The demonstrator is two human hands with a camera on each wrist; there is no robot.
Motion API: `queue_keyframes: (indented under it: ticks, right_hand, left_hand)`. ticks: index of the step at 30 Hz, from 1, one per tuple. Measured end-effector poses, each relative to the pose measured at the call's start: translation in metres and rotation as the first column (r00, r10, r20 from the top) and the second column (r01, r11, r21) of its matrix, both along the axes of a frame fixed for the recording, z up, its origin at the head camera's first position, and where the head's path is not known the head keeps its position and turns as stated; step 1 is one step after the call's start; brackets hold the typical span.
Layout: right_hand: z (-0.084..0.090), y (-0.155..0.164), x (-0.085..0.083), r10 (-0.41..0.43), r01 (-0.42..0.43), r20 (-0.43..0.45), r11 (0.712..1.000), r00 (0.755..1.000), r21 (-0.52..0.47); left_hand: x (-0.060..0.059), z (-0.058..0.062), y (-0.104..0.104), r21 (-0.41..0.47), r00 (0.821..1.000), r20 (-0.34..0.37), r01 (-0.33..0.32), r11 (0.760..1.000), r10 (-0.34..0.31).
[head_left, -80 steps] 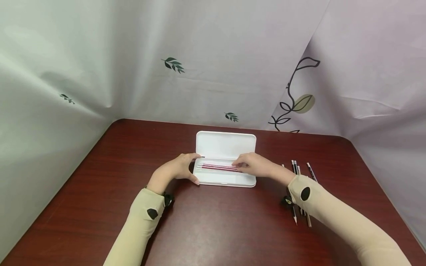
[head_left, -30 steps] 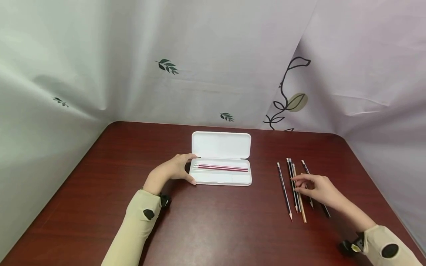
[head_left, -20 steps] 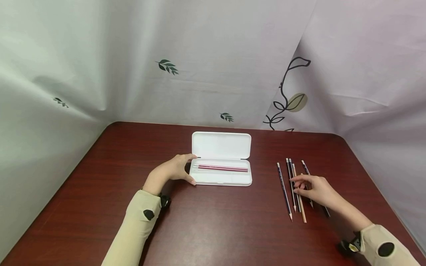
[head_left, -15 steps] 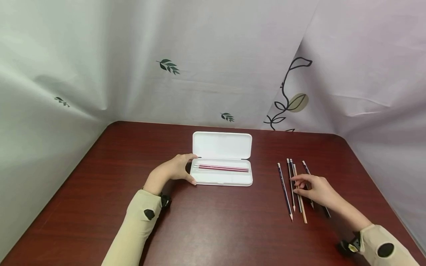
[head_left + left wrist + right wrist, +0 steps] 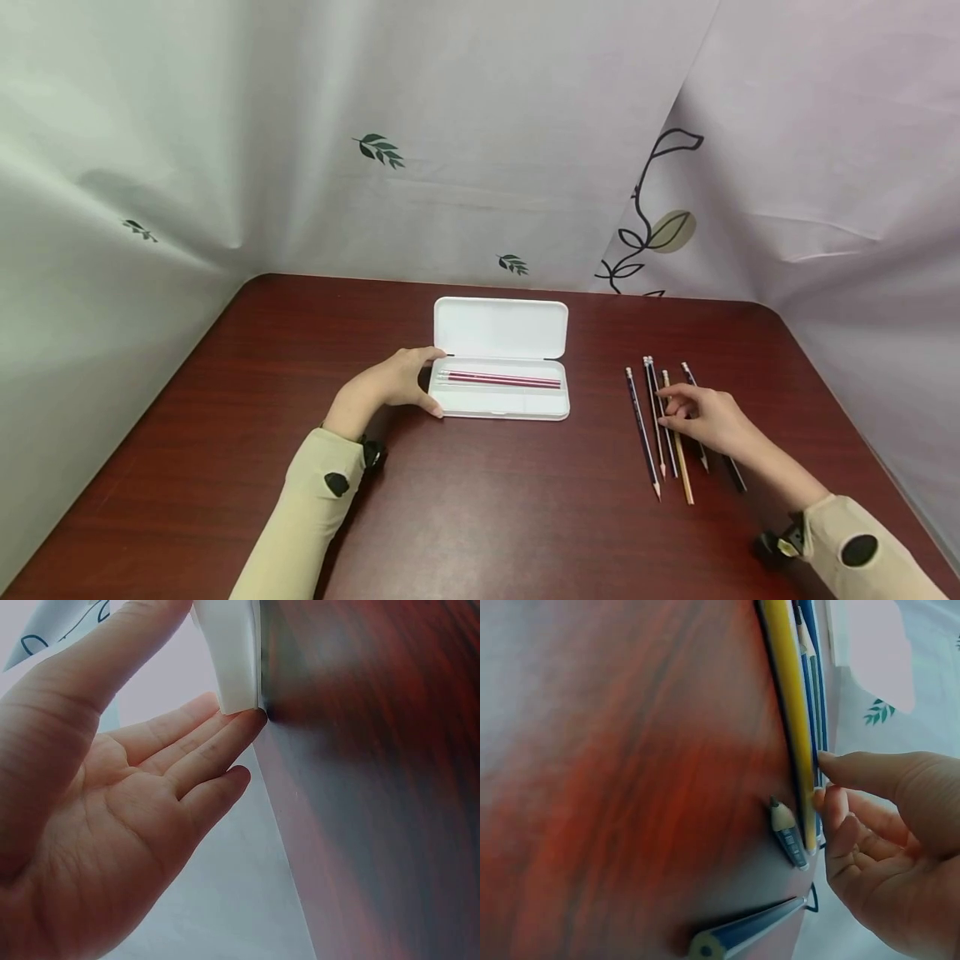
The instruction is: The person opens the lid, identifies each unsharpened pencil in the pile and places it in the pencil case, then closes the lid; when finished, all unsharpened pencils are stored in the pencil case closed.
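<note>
A white pencil case (image 5: 543,403) lies with its lid (image 5: 501,328) raised at the back. A few red pencils (image 5: 502,380) rest lengthwise inside it. My left hand (image 5: 390,382) holds the case's left end, thumb at the front corner and a finger at the back; in the left wrist view, fingertips touch the case's end (image 5: 234,660). On the right, my right hand (image 5: 708,417) pinches a dark pencil (image 5: 670,454) between thumb and fingertips, low over the table. The fingers partly hide the contact. A yellow pencil (image 5: 789,682) runs alongside it in the right wrist view.
Another dark pencil (image 5: 642,433) lies left of the group. More dark pencils, one with its sharpened tip (image 5: 782,821) showing, lie under and right of my right hand. The brown table (image 5: 480,508) meets a pale patterned curtain (image 5: 480,192) behind.
My right hand left the pencil case and went right to the loose pencils. Most recently, the upper ends of two dark pencils shifted slightly left. My left hand stayed on the case.
</note>
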State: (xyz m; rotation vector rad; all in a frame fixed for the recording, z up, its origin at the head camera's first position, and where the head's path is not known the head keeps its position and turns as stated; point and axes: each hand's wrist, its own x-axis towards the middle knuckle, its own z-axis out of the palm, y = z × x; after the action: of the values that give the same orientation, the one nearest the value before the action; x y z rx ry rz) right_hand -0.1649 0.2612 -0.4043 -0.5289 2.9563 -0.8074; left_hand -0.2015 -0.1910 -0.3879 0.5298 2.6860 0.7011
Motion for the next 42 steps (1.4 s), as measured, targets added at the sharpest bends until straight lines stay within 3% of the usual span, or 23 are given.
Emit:
queue_keyframes:
  ticks: [8,16,22,32,37,42]
  right_hand:
    - [0.005,-0.008,-0.014,-0.039,0.038,0.028,0.999,0.999,0.023]
    - [0.01,-0.014,-0.023,-0.072,0.064,0.083,0.993,0.994,0.095]
    - [0.014,-0.017,-0.028,-0.115,0.093,0.185,0.988,0.976,0.124]
    - [0.015,-0.019,-0.033,-0.105,0.071,0.221,0.985,0.97,0.157]
    - [0.023,-0.014,-0.033,-0.142,0.114,0.276,0.987,0.95,0.117]
    - [0.033,-0.014,-0.037,-0.178,0.184,0.309,0.983,0.934,0.009]
  left_hand:
    - [0.002,0.005,0.0,0.003,1.0,-0.015,0.018,1.0,-0.018]
    - [0.001,0.003,0.0,-0.009,1.0,0.006,-0.013,1.0,0.014]
    - [0.0,0.005,0.0,-0.009,1.0,-0.006,-0.009,1.0,0.009]
    - [0.002,0.003,0.001,-0.011,1.0,0.011,-0.025,1.0,0.025]
    - [0.003,0.001,0.002,-0.019,1.0,-0.004,-0.011,1.0,0.011]
    - [0.003,0.002,0.003,-0.025,1.0,-0.014,-0.013,1.0,0.013]
